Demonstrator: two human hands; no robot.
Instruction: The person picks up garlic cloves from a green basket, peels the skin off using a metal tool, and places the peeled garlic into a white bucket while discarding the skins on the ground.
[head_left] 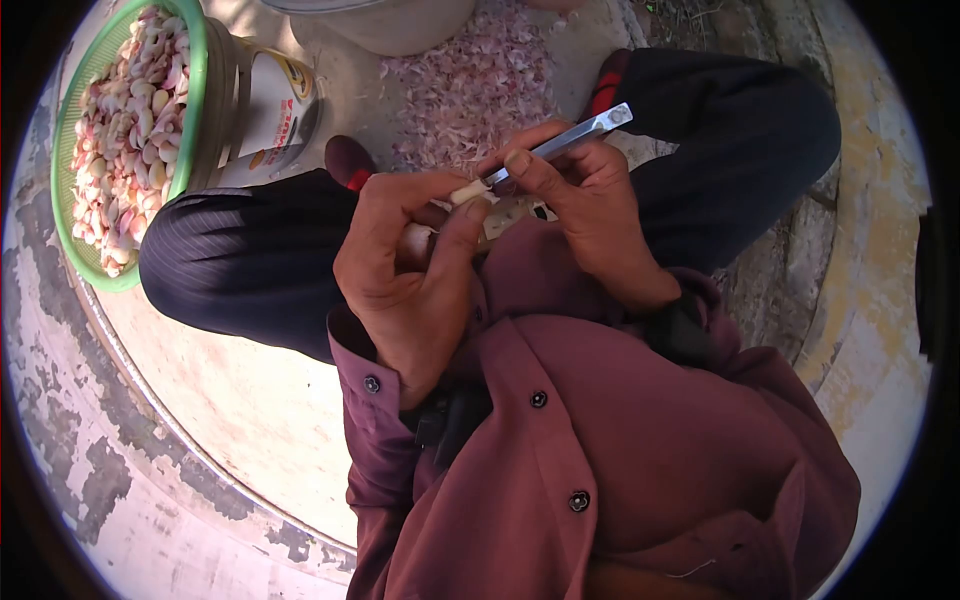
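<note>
Between the thumb and forefinger of my left hand (410, 260) is a pale garlic clove (468, 192). More garlic shows partly in the curl of the same hand's fingers, mostly hidden. My right hand (590, 205) is closed around a small metal knife (570, 137), its handle end pointing up and to the right. The tip of the knife touches or nearly touches the clove's right end. Both hands are close together above my lap.
A green basket (197, 100) full of garlic cloves stands at the upper left, beside a white bucket (280, 105). Garlic skins (470, 90) cover the ground ahead, near a large pale container (400, 28). My bent knees flank my hands.
</note>
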